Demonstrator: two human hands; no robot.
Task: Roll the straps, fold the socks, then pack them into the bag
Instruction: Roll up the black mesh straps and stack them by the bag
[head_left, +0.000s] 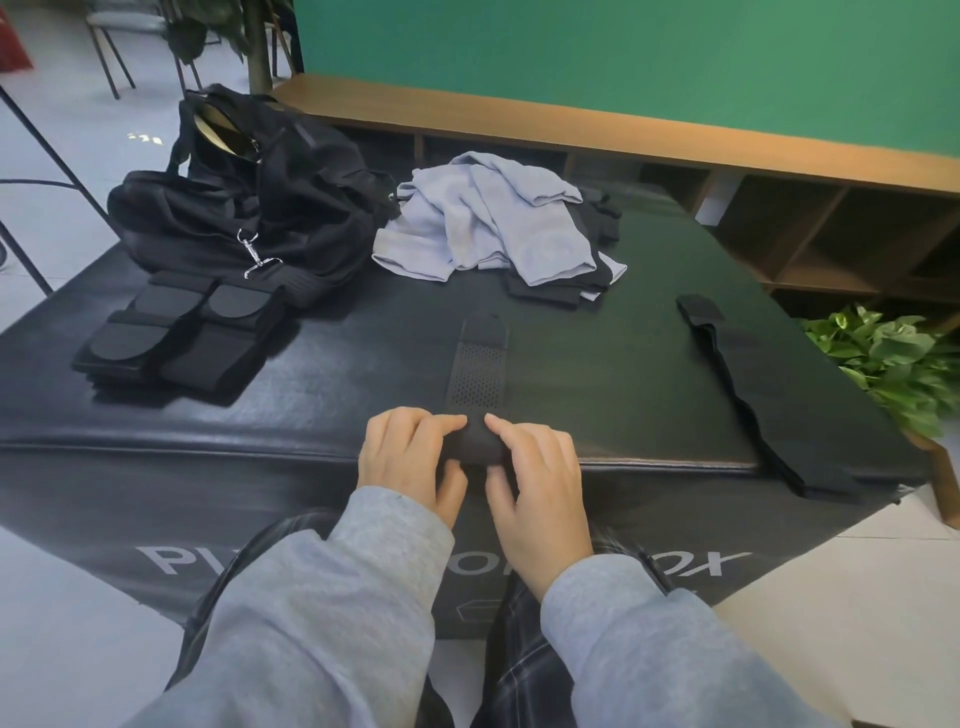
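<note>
A black perforated strap (477, 370) lies flat down the middle of the black padded box top (597, 364), its near end wound into a roll at the front edge. My left hand (410, 457) and my right hand (540, 478) both grip that roll, fingers curled over it from either side. A second black strap (748, 389) lies unrolled along the right side. Several rolled black straps (176, 338) sit together at the left. A heap of light grey socks (493, 218) lies at the back centre. The open black bag (244, 197) slumps at the back left.
A metal clip (252, 254) of the bag's strap hangs over its front. Dark socks (550, 291) peek from under the grey heap. A wooden shelf unit (779, 197) runs behind the box. A leafy plant (893, 364) stands at the right.
</note>
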